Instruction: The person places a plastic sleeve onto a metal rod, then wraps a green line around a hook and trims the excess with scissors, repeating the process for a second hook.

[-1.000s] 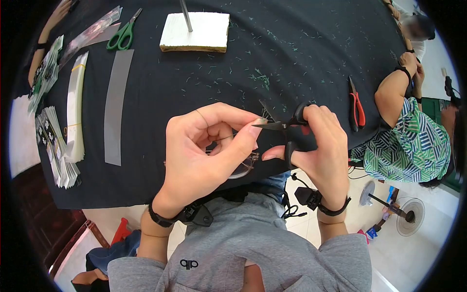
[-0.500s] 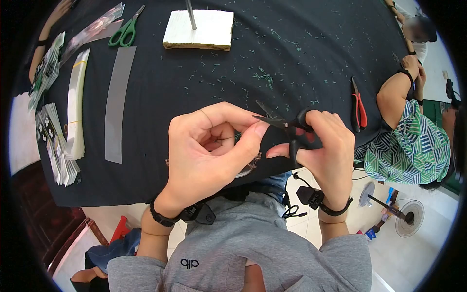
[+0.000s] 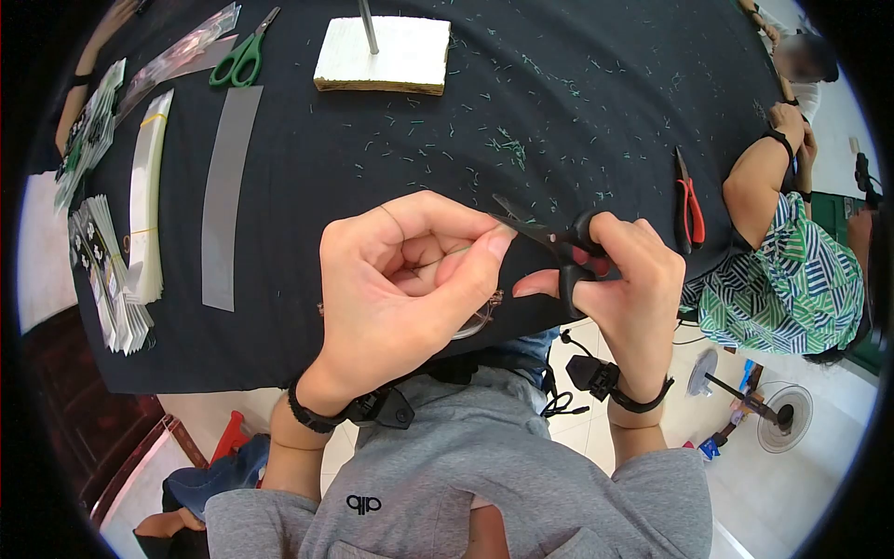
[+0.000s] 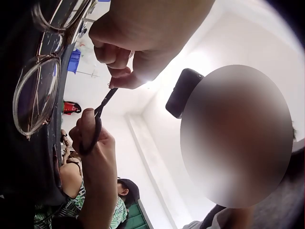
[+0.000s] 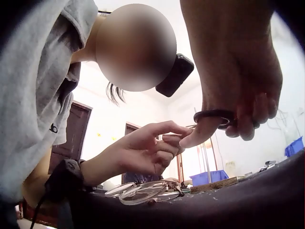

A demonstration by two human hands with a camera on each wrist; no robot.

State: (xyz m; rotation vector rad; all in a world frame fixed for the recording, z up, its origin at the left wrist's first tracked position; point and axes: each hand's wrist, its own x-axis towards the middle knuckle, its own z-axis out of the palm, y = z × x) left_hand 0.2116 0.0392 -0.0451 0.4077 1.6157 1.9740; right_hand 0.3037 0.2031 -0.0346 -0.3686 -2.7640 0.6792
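Note:
My left hand (image 3: 400,279) pinches a thin green strand (image 3: 454,252) between thumb and index fingertip. The strand runs back across the curled fingers, and its pinched end is mostly hidden. In my right hand (image 3: 629,270) are small black-handled scissors (image 3: 570,256), thumb through one loop and fingers through the other. Their blades point left, nearly together, right at the left fingertips. The left wrist view also shows the scissors (image 4: 98,112) meeting the left hand's (image 4: 136,43) fingertips. Below the left hand lie eyeglasses (image 4: 38,95), mostly covered by it in the head view.
Green snippets (image 3: 507,149) are scattered over the black cloth. Behind stands a white block (image 3: 382,54) with a metal rod. Red-handled pliers (image 3: 689,210) lie right; green scissors (image 3: 240,63), a grey strip (image 3: 231,200) and bundled strips (image 3: 146,205) lie left. Another person (image 3: 782,233) sits at right.
The scissors' blades have come together at the left fingertips, the handles drawing closer. Wispy ends that stood between the blades show less now. The left hand has hardly moved.

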